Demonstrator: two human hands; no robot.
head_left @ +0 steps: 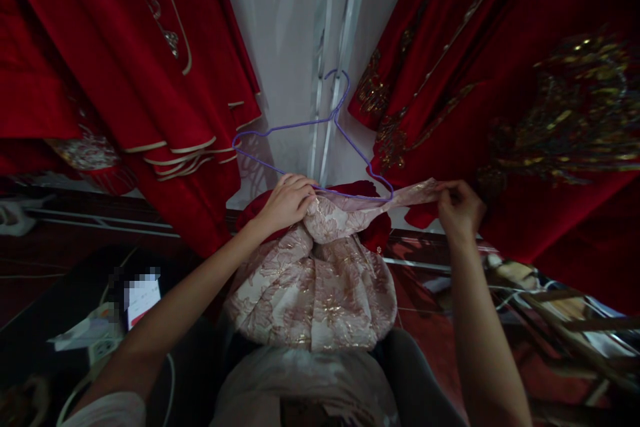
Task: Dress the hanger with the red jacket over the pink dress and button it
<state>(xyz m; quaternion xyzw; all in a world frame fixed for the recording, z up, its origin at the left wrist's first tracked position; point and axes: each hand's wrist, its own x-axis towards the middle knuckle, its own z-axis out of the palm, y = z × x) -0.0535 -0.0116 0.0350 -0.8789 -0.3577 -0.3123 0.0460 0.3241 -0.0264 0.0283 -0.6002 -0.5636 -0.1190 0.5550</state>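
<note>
A pale pink brocade garment (320, 300) with a gold floral pattern lies bunched over my lap. Just above it a purple wire hanger (300, 123) is held up, its hook pointing away from me. My left hand (289, 203) is closed around the hanger's bottom bar and the cloth at that spot. Off to the right, my right hand (461, 208) pinches the end of a narrow strip of the same brocade, stretched out past the hanger's right corner. Some dark red fabric (376, 230) shows behind the garment.
Red embroidered garments (200, 100) hang at the left, and more red ones with gold beading (575, 113) hang at the right. Between them stands a white panel with metal rails (327, 80). A lit phone (143, 297) and a power strip (103, 347) lie at lower left.
</note>
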